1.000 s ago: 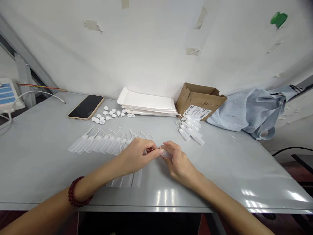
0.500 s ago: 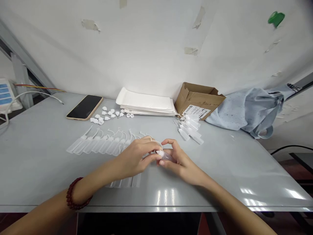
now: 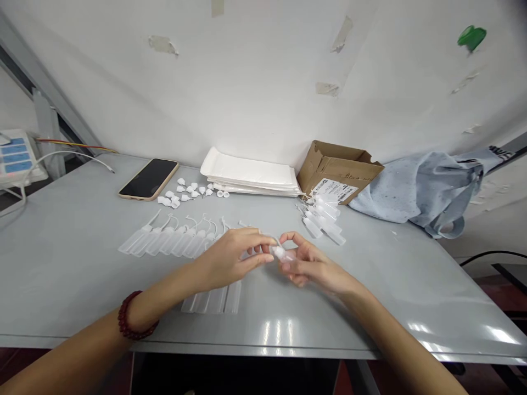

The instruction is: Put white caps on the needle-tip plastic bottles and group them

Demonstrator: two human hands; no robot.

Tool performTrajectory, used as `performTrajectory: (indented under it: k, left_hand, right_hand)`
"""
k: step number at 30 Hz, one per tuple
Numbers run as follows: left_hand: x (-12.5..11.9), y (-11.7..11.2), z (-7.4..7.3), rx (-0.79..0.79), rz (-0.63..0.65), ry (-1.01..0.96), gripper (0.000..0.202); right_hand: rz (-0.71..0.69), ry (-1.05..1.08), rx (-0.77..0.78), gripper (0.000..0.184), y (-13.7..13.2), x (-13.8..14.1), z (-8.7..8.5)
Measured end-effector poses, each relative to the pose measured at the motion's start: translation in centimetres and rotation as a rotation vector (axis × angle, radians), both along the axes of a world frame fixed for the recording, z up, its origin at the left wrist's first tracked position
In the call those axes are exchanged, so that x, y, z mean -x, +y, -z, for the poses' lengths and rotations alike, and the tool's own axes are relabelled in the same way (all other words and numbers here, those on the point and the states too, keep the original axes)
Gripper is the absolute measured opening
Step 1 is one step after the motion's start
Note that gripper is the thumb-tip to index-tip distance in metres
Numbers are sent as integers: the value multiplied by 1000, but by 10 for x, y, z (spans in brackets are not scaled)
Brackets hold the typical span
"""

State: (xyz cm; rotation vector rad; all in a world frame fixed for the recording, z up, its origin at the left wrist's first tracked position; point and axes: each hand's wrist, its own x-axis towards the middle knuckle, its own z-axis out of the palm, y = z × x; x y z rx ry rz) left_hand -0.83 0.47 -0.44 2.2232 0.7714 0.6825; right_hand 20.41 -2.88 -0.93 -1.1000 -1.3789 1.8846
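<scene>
My left hand (image 3: 230, 260) and my right hand (image 3: 310, 266) meet over the middle of the grey table (image 3: 82, 296). Between their fingertips is a small clear plastic bottle (image 3: 282, 253) with a white tip. My right hand cradles the bottle's body; my left thumb and fingers pinch at its tip end. A row of several clear bottles with tethered caps (image 3: 173, 241) lies just left of my left hand. Under my left wrist lie a few more clear bottles (image 3: 216, 300). A red bead bracelet (image 3: 132, 321) is on my left wrist.
Small white caps (image 3: 183, 193) lie scattered by a phone (image 3: 149, 179) at the back left. A stack of white padded envelopes (image 3: 251, 176), a tipped cardboard box (image 3: 340, 171) with a pile of bottles (image 3: 323, 220) before it, and a blue cloth bag (image 3: 424, 189) stand along the wall.
My right hand has turned palm up and lifted the bottle a little. My left fingers have shifted along the tip. The camera has tilted slightly.
</scene>
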Motion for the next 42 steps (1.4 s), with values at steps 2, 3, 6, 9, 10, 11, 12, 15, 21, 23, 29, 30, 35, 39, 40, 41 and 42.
performTrajectory:
  k: [2, 3, 6, 9, 10, 11, 12, 15, 21, 23, 29, 30, 35, 39, 40, 41, 42]
  left_hand:
    - [5, 10, -1, 48, -171, 35, 28]
    - [10, 16, -3, 60, -285, 61, 31]
    - [35, 37, -11, 31, -573, 205, 31]
    - [68, 56, -20, -139, -743, 470, 33]
    - [79, 60, -21, -159, -770, 556, 36]
    - [88, 63, -22, -162, -796, 615, 39]
    - [95, 65, -22, -153, -787, 654, 40]
    - [108, 66, -16, -121, -809, 705, 40]
    - [109, 70, -3, -105, -841, 771, 28]
    - [108, 71, -2, -106, -839, 783, 28]
    - [103, 69, -11, -72, -844, 805, 32]
    - [101, 69, -14, -51, -845, 801, 34]
    - [83, 65, -22, -9, -845, 621, 47]
    - [66, 58, -19, 4, -744, 489, 45]
    - [62, 56, -18, 1, -735, 455, 43]
    - [59, 55, -16, 4, -733, 423, 40]
    - [55, 54, -14, 10, -726, 395, 37]
  right_hand:
    - [172, -212, -290, 29, 6, -10, 2]
    - [285, -326, -459, 28, 10, -18, 3]
    - [628, -622, -756, 30, 27, -46, 8]
    - [792, -834, -853, 29, 44, -73, 13]
    - [802, -881, -852, 29, 48, -79, 16]
    - [810, -913, -849, 29, 52, -84, 19]
    - [797, -933, -851, 29, 56, -88, 23]
    - [754, -1000, -911, 29, 62, -96, 33]
    - [781, -1095, -1001, 31, 62, -97, 35]
    - [802, -1089, -1030, 29, 56, -87, 30]
    - [417, -831, -1044, 23, 20, -16, 23]
    - [312, -797, -1051, 28, 14, -3, 24]
    - [65, -820, -951, 72, 5, 32, 29]
    - [32, -861, -870, 75, 11, 32, 32]
    - [33, -866, -864, 73, 12, 32, 32]
    - [37, -870, -862, 71, 14, 31, 32]
    - [40, -874, -862, 70, 15, 31, 32]
